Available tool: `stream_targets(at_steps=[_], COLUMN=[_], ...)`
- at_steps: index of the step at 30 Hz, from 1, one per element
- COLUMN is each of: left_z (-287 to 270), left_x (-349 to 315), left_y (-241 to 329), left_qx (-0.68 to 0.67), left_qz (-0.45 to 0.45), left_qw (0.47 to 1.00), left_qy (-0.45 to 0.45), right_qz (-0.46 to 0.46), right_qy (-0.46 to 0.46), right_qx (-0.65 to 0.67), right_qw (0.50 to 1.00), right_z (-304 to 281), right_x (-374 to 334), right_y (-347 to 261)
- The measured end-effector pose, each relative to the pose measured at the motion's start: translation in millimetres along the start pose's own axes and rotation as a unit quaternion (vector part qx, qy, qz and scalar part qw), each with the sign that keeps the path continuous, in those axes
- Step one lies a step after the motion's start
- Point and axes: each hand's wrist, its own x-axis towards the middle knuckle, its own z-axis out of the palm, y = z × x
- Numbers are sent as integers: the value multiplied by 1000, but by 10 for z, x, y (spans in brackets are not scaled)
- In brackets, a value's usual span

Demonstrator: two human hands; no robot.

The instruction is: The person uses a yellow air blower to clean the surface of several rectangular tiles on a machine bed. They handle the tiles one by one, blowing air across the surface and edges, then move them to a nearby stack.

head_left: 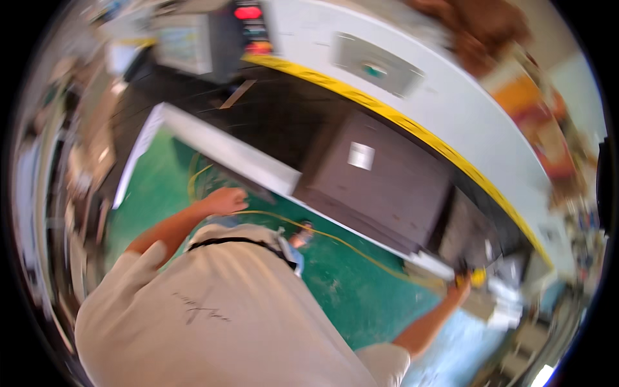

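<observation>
My right hand [460, 290] is stretched out to the right and closed around a small yellow and black tool [476, 278], whose exact kind is blurred. A thin yellow hose [342, 242] runs from near that hand leftward across the green floor. My left hand [227, 200] is in front of my body at the left with its fingers curled. The hose shows on both sides of this hand, and I cannot tell whether the fingers hold it. Beyond my hands a large brown panel [387, 174] lies with a small white label [361, 156] on it.
A white machine body [451, 97] with a yellow striped edge [361, 100] spans the far side. A long white rail [232, 145] borders the green floor [348, 290]. Cartons [535, 116] stand at the far right. My foot [301, 233] shows below the hose.
</observation>
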Motion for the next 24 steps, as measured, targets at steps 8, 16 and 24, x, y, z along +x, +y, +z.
stream_targets(at_steps=[8,16,24], left_z=[-18,-1474,-2985], left_x=[-504,-1576,-3127], left_y=[-1452,-3810,-7095], left_qx=[-30,16,121], left_qz=[-202,-438,-549], left_qw=[978,818,658], left_qy=[-34,374,501], right_qz=[-465,44,301], right_qy=[-287,-123,-297], right_qx=[-385,-318,-414], right_qw=[744,939,806], right_z=[-1074,-160,2214], right_x=[-380,-2618,-5337], right_y=[1393,2456,3893])
